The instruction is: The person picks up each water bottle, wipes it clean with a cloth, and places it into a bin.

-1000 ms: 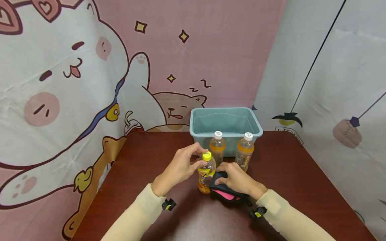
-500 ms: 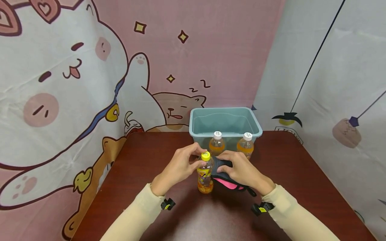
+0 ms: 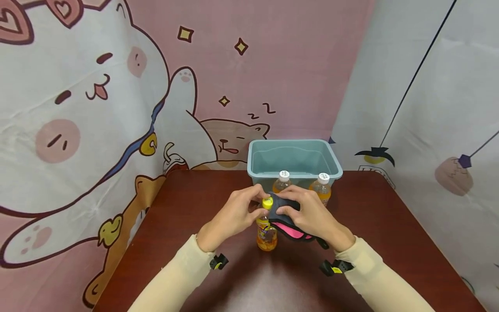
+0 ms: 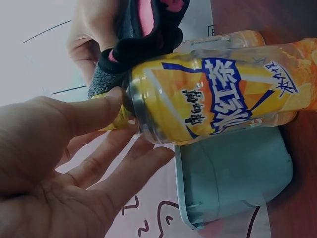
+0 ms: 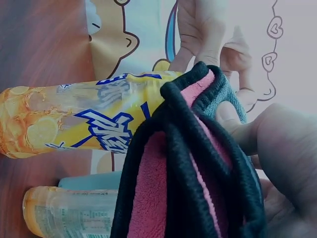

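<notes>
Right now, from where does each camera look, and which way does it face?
Head: worn on the head, facing forward and down at the table; both sleeves, the left hand and the right hand show.
Left wrist: on the left wrist, facing the yellow-capped bottle, which appears sideways; the left hand is near, the right beyond.
Right wrist: on the right wrist, facing the pink-lined cloth; the right hand is near, the left beyond.
Shared: both wrist views show bottle, cloth and teal tub.
</notes>
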Available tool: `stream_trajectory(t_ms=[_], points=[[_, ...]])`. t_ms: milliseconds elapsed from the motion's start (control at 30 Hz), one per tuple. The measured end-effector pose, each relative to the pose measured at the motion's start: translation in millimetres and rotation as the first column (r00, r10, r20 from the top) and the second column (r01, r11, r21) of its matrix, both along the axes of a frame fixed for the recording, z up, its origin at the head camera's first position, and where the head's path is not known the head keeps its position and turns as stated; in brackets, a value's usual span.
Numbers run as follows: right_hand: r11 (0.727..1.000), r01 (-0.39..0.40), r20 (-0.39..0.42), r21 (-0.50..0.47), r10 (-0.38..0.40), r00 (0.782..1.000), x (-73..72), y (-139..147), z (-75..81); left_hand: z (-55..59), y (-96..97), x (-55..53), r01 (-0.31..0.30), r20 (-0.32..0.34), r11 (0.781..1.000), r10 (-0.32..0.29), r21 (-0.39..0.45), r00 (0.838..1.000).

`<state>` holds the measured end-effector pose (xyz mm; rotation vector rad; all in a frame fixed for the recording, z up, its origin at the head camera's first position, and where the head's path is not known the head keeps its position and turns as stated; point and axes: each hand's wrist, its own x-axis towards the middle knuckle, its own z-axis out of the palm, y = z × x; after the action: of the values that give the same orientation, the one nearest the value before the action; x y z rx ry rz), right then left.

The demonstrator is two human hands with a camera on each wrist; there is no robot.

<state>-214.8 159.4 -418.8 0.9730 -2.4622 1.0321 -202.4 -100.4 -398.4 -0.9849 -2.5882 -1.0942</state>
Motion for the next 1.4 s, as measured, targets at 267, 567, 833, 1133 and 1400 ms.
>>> stream_trajectory(t_ms=[267,567,833,1133,1400], points=[[1.000,0.001,0.007,0.001,-0.001,1.000,-0.1,3.2,1.3,2.4,-0.8,-4.4,0.020,0.024,1.000,-0.021,0.024,1.000],[0.998,0.056,0.014,-0.004,-0.056,0.998,3.8,17.3,-5.8,18.4,-8.9,-10.9,-0.029,-0.004,0.998,0.029,0.051,1.000],[0.998,0.056,0.062,-0.032,-0.054,0.997,10.5,29.4,-19.0,69.2,-25.7,-19.9,-0.172,-0.135,0.981,0.182,0.088,0.974],[0.997,0.065,0.067,-0.035,-0.063,0.996,20.0,38.2,-29.5,132.1,-32.6,-55.8,-0.308,-0.219,0.928,0.351,0.208,0.910],[0.996,0.083,0.081,-0.020,-0.081,0.993,28.3,45.8,-31.5,156.0,-14.5,-104.0,-0.401,-0.182,0.881,0.450,0.251,0.875]])
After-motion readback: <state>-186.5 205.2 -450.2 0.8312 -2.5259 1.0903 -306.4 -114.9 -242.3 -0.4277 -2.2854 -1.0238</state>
